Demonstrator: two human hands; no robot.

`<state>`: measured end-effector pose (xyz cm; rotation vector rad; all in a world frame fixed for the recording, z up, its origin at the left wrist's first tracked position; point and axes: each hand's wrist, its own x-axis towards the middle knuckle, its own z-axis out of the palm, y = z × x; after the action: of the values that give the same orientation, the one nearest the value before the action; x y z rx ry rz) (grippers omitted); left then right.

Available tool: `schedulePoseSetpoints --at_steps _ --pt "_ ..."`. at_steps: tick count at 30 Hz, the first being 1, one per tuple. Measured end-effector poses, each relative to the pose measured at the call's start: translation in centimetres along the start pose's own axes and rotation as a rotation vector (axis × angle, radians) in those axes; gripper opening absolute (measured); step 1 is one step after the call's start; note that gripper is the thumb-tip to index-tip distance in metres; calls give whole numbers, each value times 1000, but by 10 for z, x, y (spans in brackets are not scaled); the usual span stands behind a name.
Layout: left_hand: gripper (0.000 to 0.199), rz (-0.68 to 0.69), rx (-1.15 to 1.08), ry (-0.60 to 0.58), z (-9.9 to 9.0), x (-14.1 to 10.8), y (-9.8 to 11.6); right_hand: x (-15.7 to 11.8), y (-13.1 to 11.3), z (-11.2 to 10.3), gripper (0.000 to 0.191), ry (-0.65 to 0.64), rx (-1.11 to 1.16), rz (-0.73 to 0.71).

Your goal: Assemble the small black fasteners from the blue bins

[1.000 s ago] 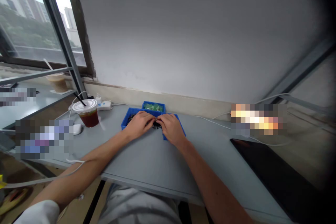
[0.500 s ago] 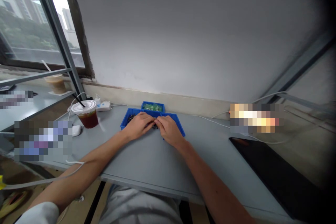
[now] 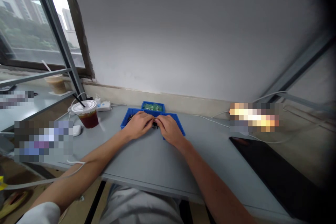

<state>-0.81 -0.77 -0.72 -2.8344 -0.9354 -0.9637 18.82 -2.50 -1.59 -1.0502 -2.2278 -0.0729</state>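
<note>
My left hand [image 3: 139, 125] and my right hand [image 3: 170, 128] meet over the blue bins, fingertips pinched close together. Whatever sits between the fingers is too small and too covered to name. The left blue bin [image 3: 126, 116], partly behind my left hand, holds small dark parts [image 3: 130, 117]. The right blue bin [image 3: 180, 126] is mostly covered by my right hand, so its contents are hidden. Small dark pieces [image 3: 155, 124] show just below the fingertips. Behind these, a smaller blue bin [image 3: 163, 107] holds green pieces [image 3: 152, 106] that look like circuit boards.
On the left of the grey table [image 3: 147, 168] stand a lidded cup of dark red drink [image 3: 88, 117] with a straw, a white power strip [image 3: 105, 106] and a small white case [image 3: 77, 130]. A flat black panel [image 3: 273, 175] lies at the right. Cables run along the wall.
Both hands stay in nearly the same place, with only a slight shift of the fingers where they meet. The bins and cup have not moved.
</note>
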Motion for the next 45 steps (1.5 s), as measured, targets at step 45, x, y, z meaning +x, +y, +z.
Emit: schedulePoseSetpoints --at_steps 45 --pt "26 34 27 -60 -1 0 -5 0 -2 -3 19 -62 4 26"
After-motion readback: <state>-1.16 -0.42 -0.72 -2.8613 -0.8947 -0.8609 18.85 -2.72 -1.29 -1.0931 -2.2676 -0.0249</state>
